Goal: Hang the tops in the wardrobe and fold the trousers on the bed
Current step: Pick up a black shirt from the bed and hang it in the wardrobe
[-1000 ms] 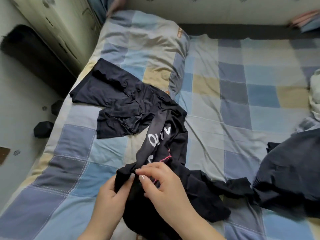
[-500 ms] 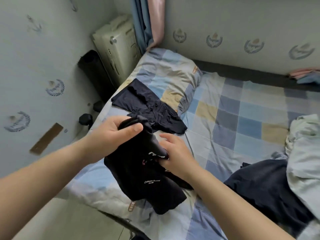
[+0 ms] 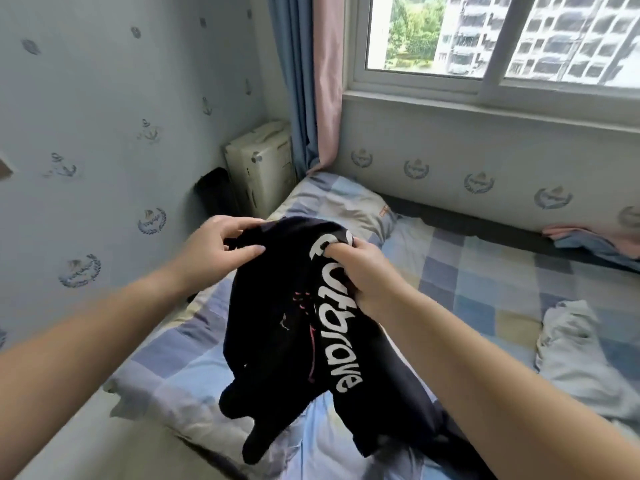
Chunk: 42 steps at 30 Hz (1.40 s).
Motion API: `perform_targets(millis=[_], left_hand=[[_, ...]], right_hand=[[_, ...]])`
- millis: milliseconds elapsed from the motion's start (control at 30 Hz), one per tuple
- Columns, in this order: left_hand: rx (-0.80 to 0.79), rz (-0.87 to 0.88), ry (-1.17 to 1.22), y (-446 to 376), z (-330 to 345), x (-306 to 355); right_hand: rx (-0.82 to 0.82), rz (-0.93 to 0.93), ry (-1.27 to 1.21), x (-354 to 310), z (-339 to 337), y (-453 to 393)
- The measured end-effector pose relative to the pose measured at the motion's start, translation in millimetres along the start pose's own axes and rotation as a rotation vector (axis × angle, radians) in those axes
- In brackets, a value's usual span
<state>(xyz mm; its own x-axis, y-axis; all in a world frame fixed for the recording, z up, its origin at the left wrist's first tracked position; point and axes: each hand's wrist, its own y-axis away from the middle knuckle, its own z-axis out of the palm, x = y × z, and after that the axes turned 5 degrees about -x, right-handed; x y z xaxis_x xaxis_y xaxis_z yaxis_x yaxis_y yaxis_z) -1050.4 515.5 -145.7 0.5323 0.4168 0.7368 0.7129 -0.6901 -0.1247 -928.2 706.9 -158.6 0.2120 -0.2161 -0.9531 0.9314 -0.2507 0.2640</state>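
I hold a black garment (image 3: pixel 277 327) with white lettering and pink marks up above the checked bed (image 3: pixel 485 282). My left hand (image 3: pixel 214 251) pinches its top left edge. My right hand (image 3: pixel 360 271) grips the fabric at the top right, fingers buried in a fold by the lettering. The cloth hangs down bunched, its lower end just above the bed's near edge. It hides the other dark garment that lay near the pillow. I cannot tell whether it is a top or trousers.
A pillow (image 3: pixel 346 206) lies at the bed's head. A pale crumpled garment (image 3: pixel 575 355) sits at the right. Folded pink and blue cloth (image 3: pixel 595 240) rests by the far wall. A cream appliance (image 3: pixel 259 164) and a black object (image 3: pixel 214 192) stand in the corner under the curtains (image 3: pixel 311 81).
Both hands have lifted the black garment higher off the bed and spread its top edge. My view has tilted up, and the window now shows.
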Motion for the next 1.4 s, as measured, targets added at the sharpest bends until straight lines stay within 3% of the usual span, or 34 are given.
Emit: perform_targets(millis=[67,267,367,433,567,733,867,1033,1233,1333,1400], left_hand=[[0.04,0.023,-0.001,17,13,9],[0.087,0.201,0.188,72,51,50],[0.03,0.169,0.322,87,74,60],[0.006,0.115,0.279,93,90,62],[0.014,0.205,0.267,92,107,57],[0.014,0.071,0.299,82,97,43],[-0.122,0.081,0.594,78,72,57],[-0.385,-0.075,1.054,64,29,76],[-0.567,-0.137,1.203,44,-4,104],[-0.735,-0.188,1.156,55,1,115],[-0.889,-0.213,1.119,65,6,119]], right_hand=[[0.043,-0.008,-0.203,-22,8,10],[0.118,-0.198,-0.44,-62,23,41],[0.138,-0.3,-0.612,-75,30,58],[0.168,-0.344,-0.706,-83,32,69],[0.257,-0.368,-0.673,-100,30,88],[0.349,-0.405,-0.631,-107,19,106],[0.444,-0.453,-0.628,-101,12,115],[0.586,-0.444,-0.547,-74,16,123],[0.71,-0.387,-0.463,-29,62,141],[0.671,-0.448,-0.366,-10,100,156],[0.748,-0.509,-0.22,3,121,174]])
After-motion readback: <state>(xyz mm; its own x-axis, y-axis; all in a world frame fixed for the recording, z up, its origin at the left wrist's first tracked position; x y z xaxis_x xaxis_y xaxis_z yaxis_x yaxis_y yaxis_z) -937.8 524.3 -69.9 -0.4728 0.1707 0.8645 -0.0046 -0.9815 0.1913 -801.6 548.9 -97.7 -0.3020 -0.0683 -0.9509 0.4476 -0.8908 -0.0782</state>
